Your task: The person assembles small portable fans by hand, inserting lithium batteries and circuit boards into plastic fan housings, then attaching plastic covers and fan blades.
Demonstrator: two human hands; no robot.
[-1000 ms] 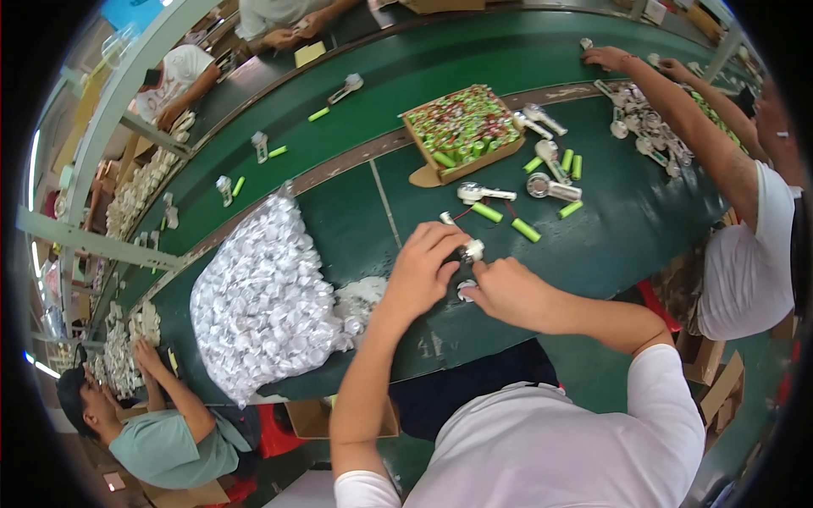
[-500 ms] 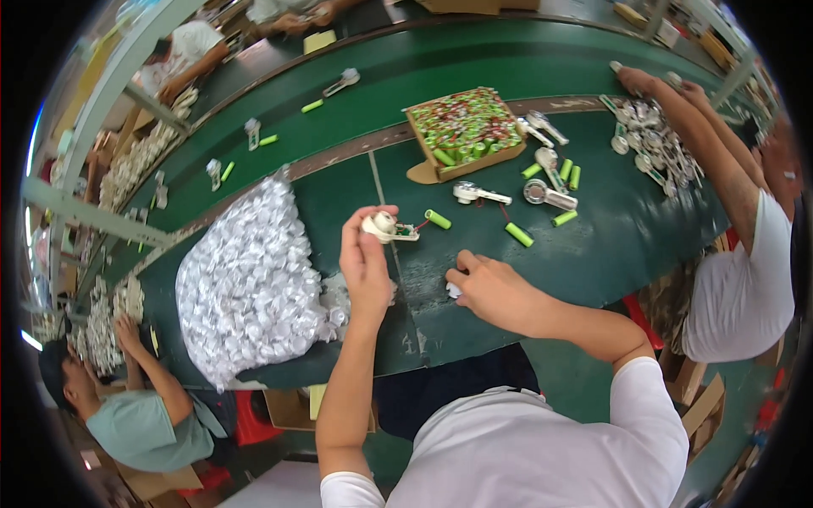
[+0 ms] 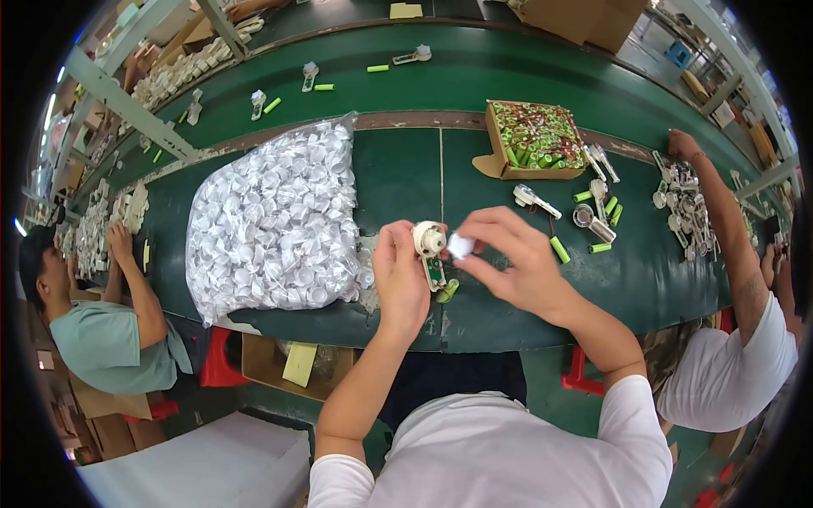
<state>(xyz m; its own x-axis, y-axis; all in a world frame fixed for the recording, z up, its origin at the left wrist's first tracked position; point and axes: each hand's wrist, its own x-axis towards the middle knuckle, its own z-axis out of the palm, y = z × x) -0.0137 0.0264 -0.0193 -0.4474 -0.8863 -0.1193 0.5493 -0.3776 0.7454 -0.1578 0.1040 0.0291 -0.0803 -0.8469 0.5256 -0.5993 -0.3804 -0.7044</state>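
My left hand (image 3: 400, 275) is closed round a small cream plastic housing (image 3: 429, 240), its round head up and a strip of green circuit board showing below. A green battery (image 3: 448, 291) hangs beside the housing's lower end. Between the thumb and fingers of my right hand (image 3: 527, 269) is a white plastic cap (image 3: 461, 246), close to the right of the round head but apart from it. A large clear bag of white caps (image 3: 275, 224) lies left of my hands, with a few loose ones at its right edge.
A cardboard box of green batteries (image 3: 540, 174) stands at the back right. Nearer lie housings, among them a cream one (image 3: 537, 201), and loose batteries. Spaced parts sit on the green conveyor belt (image 3: 474, 76) beyond. Co-workers sit at left and right, the right one's arm (image 3: 735, 212) reaching over a housing pile.
My right hand has lifted the white cap off the table and brought it beside the housing. My left hand has turned the housing so its head points up. The whole view has shifted.
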